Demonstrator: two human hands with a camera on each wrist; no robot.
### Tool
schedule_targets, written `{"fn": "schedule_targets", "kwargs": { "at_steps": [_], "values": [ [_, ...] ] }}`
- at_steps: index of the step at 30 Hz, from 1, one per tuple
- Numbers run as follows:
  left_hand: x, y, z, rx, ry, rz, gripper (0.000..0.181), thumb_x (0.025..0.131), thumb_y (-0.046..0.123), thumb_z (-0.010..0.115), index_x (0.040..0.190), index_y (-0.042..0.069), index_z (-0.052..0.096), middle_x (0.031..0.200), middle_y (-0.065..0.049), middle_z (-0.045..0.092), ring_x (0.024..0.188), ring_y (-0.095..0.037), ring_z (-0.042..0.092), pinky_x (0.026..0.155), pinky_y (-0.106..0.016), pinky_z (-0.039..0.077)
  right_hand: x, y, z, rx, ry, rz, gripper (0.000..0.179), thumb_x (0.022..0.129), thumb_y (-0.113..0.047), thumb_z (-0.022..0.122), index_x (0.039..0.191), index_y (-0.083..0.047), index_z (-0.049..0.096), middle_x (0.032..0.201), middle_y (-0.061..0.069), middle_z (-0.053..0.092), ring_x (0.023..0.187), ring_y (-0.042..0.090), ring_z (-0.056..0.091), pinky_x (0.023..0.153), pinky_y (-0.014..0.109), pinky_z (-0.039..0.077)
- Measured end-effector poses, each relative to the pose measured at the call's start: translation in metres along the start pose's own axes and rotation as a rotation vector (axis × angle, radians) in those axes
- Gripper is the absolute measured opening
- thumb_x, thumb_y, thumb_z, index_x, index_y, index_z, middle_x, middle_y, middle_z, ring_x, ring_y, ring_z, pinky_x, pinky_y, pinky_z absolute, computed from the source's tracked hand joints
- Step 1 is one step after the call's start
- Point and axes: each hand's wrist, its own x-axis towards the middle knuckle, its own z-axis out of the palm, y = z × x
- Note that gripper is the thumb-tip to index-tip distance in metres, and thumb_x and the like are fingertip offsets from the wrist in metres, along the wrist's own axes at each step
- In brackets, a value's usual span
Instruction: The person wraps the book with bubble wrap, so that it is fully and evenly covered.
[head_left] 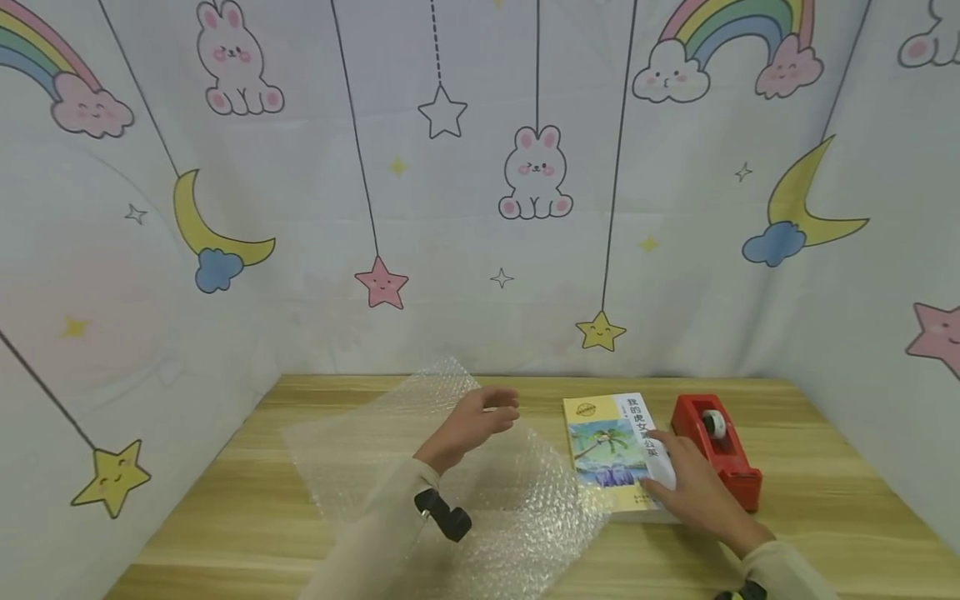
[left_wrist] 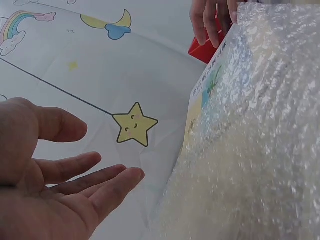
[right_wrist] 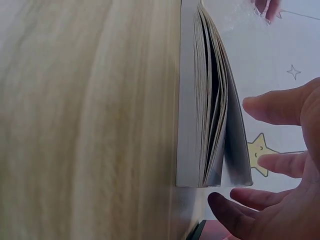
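Note:
A thick paperback book (head_left: 603,458) with a yellow and white cover and a palm-tree picture lies on the table. In the right wrist view its page edges (right_wrist: 200,125) face me, and the cover stands slightly lifted. My right hand (head_left: 693,492) is at the book's right side, thumb and fingers spread apart. A clear sheet of bubble wrap (head_left: 517,517) lies left of the book and overlaps its lower left corner in the head view. Above the sheet hovers my left hand (head_left: 474,423), its fingers loosely extended and holding nothing.
A red tape dispenser (head_left: 738,475) with a tape roll (head_left: 714,423) stands just right of the book, close to my right hand. Behind the wooden table (head_left: 225,492) hangs a white curtain (head_left: 465,325) printed with rabbits, stars and moons.

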Motion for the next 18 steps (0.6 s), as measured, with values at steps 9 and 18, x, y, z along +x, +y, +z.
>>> {"fn": "schedule_targets", "kwargs": {
  "at_steps": [9,18],
  "values": [
    [0.021,0.009,0.028,-0.066,-0.055,-0.003,0.044,0.101,0.021,0.056,0.141,0.002,0.051,0.143,-0.023,0.053,0.126,-0.033,0.060,0.105,-0.040,0.052,0.000,0.005,-0.002,0.027,-0.025,0.021,0.073,0.087,-0.027,0.076,0.145,0.002,0.043,0.143,0.030,0.047,0.128,0.045,0.049,0.101,0.066,0.044],
    [0.032,0.005,0.048,-0.145,-0.111,-0.061,0.050,0.103,0.019,0.049,0.146,-0.006,0.041,0.148,-0.029,0.046,0.129,-0.036,0.058,0.108,-0.042,0.049,0.001,0.008,-0.002,0.064,-0.037,0.030,0.072,0.087,-0.027,0.077,0.145,0.001,0.043,0.144,0.029,0.047,0.125,0.043,0.053,0.099,0.062,0.048]
  ]
}}
